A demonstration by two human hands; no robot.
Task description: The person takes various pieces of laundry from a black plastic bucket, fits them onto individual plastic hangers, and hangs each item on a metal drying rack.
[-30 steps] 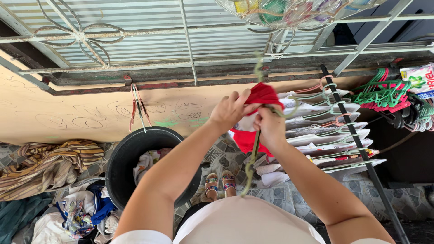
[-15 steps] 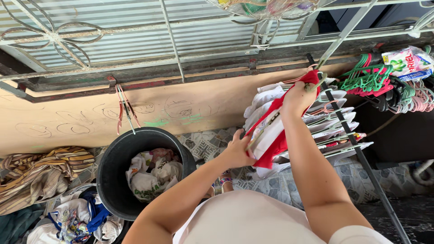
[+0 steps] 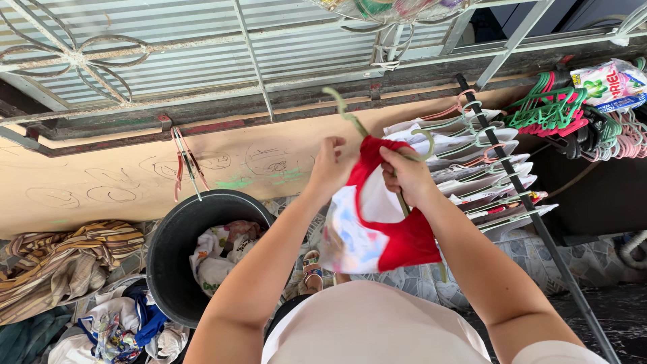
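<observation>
Hands first: our left hand pinches the top edge of a small red-and-white garment, and our right hand grips the same edge just beside it, closed over the cloth and the pale green hanger threaded through it. The garment hangs straight down from both hands, in front of our chest; the hanger's hook rises up and to the left above the left hand, while its long body runs down behind the cloth under the right hand. The two hands are close together, the right nearer the dark rail, which slants away to our right, already loaded with white clothes on hangers. To our left, below, stands a black bucket with crumpled laundry inside. Further left, heaps of cloth lie on the patterned tile floor. Spare hangers cluster at the rail's far end.
</observation>
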